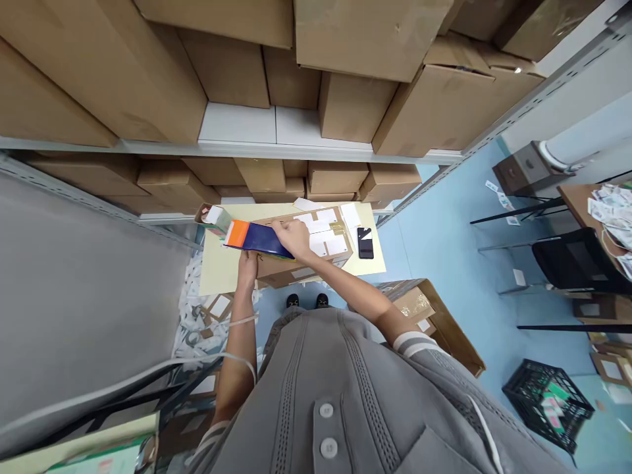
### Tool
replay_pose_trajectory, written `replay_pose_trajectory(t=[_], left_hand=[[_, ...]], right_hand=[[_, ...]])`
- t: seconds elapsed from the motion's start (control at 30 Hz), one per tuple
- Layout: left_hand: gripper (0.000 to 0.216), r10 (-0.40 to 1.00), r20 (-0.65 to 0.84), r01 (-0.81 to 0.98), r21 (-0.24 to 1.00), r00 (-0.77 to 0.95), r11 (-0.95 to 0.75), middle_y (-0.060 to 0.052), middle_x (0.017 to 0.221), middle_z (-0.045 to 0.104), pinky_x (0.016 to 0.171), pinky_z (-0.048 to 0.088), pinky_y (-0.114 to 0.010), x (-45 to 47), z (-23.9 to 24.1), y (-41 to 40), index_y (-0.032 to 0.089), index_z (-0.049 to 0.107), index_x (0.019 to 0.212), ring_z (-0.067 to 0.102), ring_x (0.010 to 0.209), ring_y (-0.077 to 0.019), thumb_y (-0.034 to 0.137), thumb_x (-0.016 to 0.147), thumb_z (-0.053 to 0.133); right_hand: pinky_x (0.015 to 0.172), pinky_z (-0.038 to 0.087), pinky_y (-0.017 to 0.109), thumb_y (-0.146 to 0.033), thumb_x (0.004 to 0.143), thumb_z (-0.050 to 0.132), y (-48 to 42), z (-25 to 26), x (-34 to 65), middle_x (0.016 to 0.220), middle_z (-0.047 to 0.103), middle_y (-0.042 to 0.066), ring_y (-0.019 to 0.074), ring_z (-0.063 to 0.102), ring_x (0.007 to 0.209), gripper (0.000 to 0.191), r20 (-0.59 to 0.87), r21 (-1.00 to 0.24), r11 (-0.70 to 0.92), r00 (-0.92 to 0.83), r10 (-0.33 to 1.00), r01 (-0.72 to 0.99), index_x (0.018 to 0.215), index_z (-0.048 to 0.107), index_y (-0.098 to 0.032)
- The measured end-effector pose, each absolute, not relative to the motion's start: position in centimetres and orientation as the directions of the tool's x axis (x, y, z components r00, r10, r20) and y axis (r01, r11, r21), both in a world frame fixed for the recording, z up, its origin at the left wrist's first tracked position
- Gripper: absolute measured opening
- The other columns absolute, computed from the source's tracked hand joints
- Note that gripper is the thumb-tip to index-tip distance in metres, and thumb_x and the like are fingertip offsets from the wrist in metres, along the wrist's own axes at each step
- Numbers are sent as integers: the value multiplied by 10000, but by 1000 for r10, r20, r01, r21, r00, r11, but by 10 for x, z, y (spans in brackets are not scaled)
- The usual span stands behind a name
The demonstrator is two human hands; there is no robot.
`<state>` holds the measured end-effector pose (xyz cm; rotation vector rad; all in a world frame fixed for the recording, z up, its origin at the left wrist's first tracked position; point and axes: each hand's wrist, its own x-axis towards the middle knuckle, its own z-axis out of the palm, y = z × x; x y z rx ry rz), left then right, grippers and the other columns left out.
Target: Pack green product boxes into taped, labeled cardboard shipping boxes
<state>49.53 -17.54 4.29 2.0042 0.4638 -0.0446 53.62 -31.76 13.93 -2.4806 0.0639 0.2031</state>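
A flat dark-blue and orange packet [269,239] is held tilted above a cardboard box on the small table. My right hand [292,238] is closed on the packet's right end. From below, my left hand [248,265] grips its near edge, with most of the fingers hidden under it. Beneath the packet lies the cardboard box [276,268], with several white labels [323,230] and a piece of tape on its top.
A black phone [365,243] lies on the cream tabletop [214,273], right of the box. An open small carton [217,217] stands at the left corner. Shelves [276,151] of cardboard boxes rise ahead. An open carton [444,322] and black crate [548,401] are to the right.
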Motion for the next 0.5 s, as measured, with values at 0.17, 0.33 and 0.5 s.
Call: replay_pose_trajectory(t=[0.17, 0.33, 0.5], left_hand=[[406, 349, -272, 436, 680, 897, -590, -202, 1217, 659, 992, 468, -478, 497, 59, -155, 96, 612, 1213, 591, 1177, -350, 280, 923, 396], [428, 400, -30, 381, 375, 916, -845, -277, 1257, 600, 1111, 299, -561, 483, 58, -185, 23, 610, 1199, 510, 1256, -380, 190, 882, 376], [463, 441, -77, 436, 379, 894, -816, -259, 1246, 612, 1090, 310, -566, 475, 34, -203, 58, 606, 1242, 532, 1228, -353, 194, 909, 314]], right_hand=[[562, 335, 209, -499, 995, 316, -296, 139, 530, 669, 669, 12, 150, 619, 673, 581, -154, -611, -786, 988, 0, -96, 695, 716, -203], [557, 334, 219, -474, 998, 297, -299, 140, 534, 678, 686, 18, 157, 633, 676, 583, -171, -559, -826, 985, 24, -77, 701, 722, -207], [591, 354, 227, -486, 982, 339, -308, 141, 540, 719, 715, 50, 186, 668, 761, 552, -168, -438, -896, 973, 157, 69, 698, 726, -212]])
